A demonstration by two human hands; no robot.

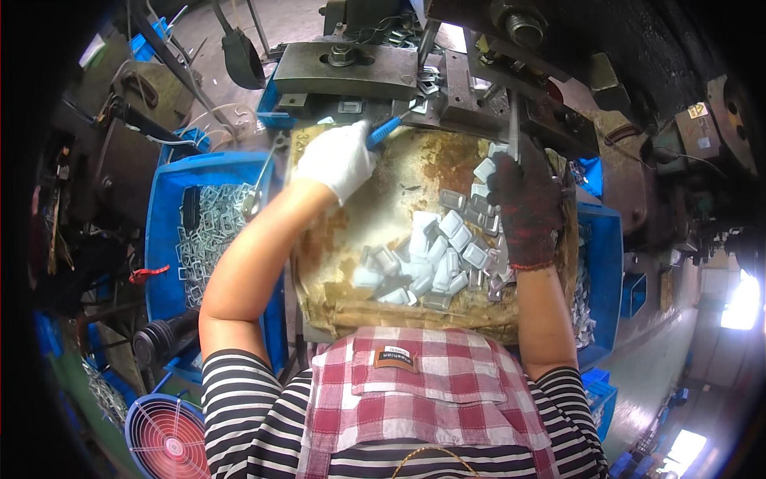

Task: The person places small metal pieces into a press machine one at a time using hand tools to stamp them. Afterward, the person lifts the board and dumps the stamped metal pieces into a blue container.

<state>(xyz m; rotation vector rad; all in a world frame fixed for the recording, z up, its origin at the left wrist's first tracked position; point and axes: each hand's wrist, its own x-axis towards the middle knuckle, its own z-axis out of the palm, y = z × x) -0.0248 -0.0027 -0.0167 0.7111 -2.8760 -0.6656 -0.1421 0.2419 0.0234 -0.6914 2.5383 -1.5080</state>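
My left hand (337, 160), in a white glove, is closed around a slim tool with a blue handle (384, 132). The tool points toward the metal die of the press (351, 73), its tip hard to make out against the dark metal. My right hand (528, 211) wears a dark red and black glove. It is closed at the lower end of a grey metal bar (513, 132), with its fingers partly lost in shadow. Between my hands, several small grey pressed metal pieces (456, 231) lie heaped on a stained worktop (351, 239).
A blue bin (159, 231) of metal frames stands left of the worktop, and another blue bin (610, 279) stands right. Heavy press parts (550, 72) overhang the far side. A round fan (169, 439) with a red centre sits at the lower left.
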